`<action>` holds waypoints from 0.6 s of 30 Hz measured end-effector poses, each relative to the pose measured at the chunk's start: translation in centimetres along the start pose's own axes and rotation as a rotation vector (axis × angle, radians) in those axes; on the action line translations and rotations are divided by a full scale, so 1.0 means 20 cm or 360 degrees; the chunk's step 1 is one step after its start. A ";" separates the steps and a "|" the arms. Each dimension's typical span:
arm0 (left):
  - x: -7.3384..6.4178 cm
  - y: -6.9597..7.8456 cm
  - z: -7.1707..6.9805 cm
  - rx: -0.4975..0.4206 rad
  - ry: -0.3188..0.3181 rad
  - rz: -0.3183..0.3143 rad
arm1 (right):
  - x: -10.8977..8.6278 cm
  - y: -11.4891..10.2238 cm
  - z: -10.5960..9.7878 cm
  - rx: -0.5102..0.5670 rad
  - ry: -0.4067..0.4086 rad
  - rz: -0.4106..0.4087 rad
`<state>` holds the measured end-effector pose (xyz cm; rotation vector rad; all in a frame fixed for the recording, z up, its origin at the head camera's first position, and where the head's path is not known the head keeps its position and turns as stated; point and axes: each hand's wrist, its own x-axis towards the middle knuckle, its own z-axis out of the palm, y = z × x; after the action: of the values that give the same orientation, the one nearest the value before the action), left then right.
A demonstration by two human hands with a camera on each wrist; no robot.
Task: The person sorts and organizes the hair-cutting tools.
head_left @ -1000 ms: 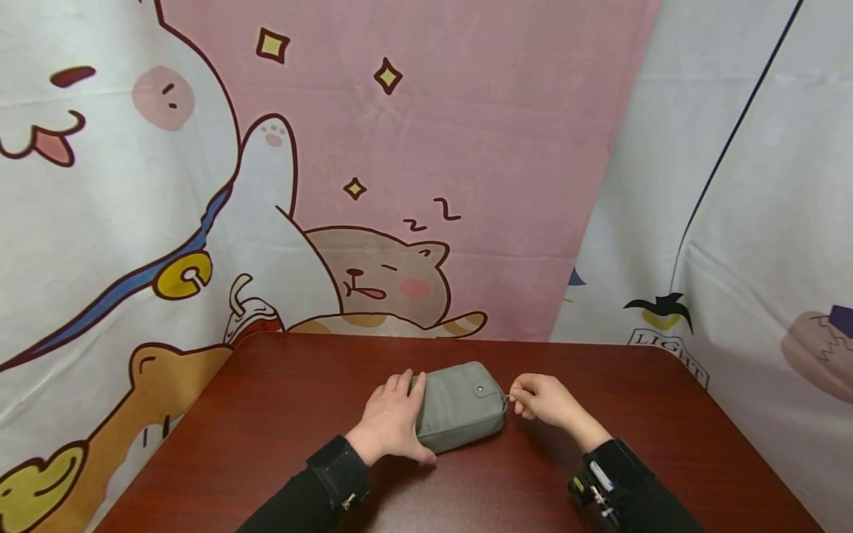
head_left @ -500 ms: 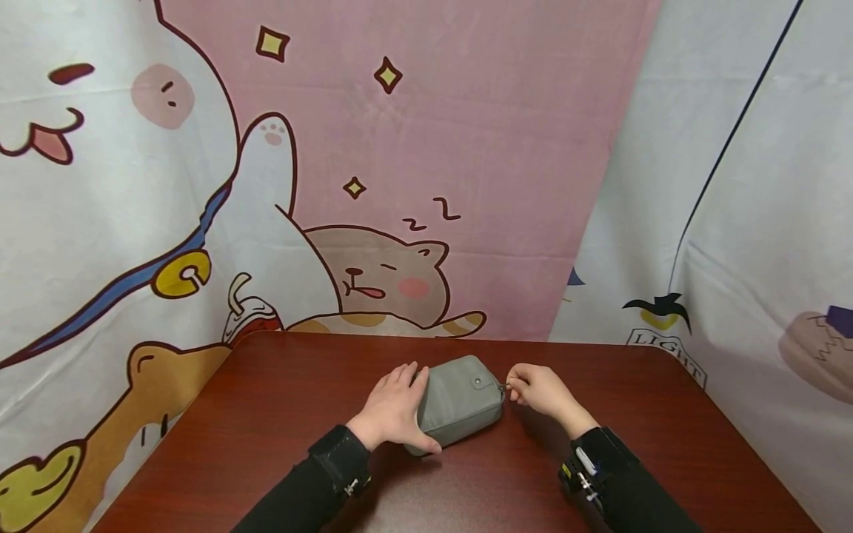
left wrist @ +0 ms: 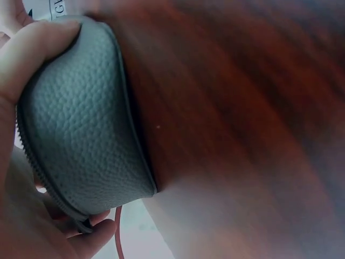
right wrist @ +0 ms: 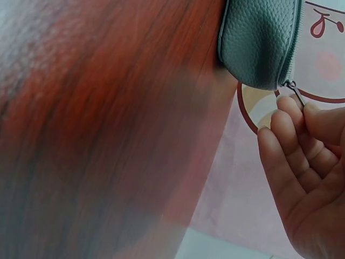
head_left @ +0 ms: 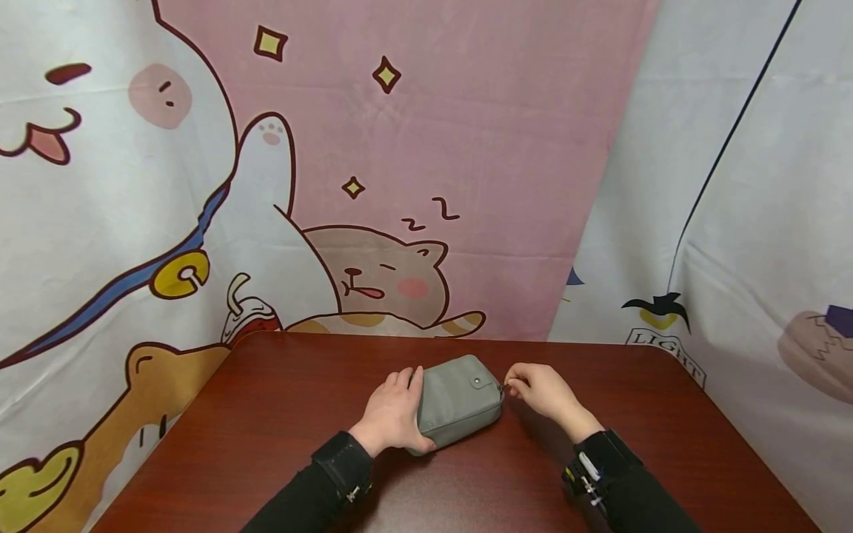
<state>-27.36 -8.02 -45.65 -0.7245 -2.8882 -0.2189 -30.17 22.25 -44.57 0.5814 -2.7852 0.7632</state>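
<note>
A grey-green zippered pouch (head_left: 460, 396) of pebbled leather lies on the table, a small snap tab on its top near the right end. My left hand (head_left: 393, 414) grips its left end, thumb along the near side and fingers over the far side. In the left wrist view the zipper teeth run along the edge of the pouch (left wrist: 86, 118), under the palm. At the right end my right hand (head_left: 543, 389) pinches the zipper pull (right wrist: 297, 96) between thumb and forefinger. The right wrist view shows this pull at the end of the zipper, angled away from the pouch.
The dark red-brown wooden table (head_left: 300, 392) extends on all sides of the pouch. Behind it hangs a cloth backdrop (head_left: 500, 148) with cartoon animals on pink and white.
The pouch and both hands have shifted slightly away from the person, towards the table's far edge. The right hand has stayed at the zipper pull throughout.
</note>
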 end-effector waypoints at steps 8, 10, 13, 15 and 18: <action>0.00 0.02 0.01 0.0108 0.0040 -0.0007 | -0.03 0.00 -0.02 -0.0070 -0.0024 -0.0072; 0.00 0.02 0.02 0.0129 0.0043 -0.0009 | -0.03 0.00 -0.02 -0.0092 -0.0025 -0.0099; 0.01 0.02 0.02 0.0155 0.0027 -0.0026 | -0.04 0.00 -0.02 -0.0123 -0.0019 -0.0148; 0.01 0.03 0.03 0.0162 0.0026 -0.0035 | -0.05 -0.01 -0.03 -0.0152 -0.0015 -0.0188; 0.01 0.03 0.03 0.0173 0.0014 -0.0049 | -0.06 -0.01 -0.03 -0.0211 -0.0005 -0.0259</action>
<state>-27.30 -7.29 -46.18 -0.6589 -2.8784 -0.0679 -29.04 22.78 -44.32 0.7719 -2.7233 0.5405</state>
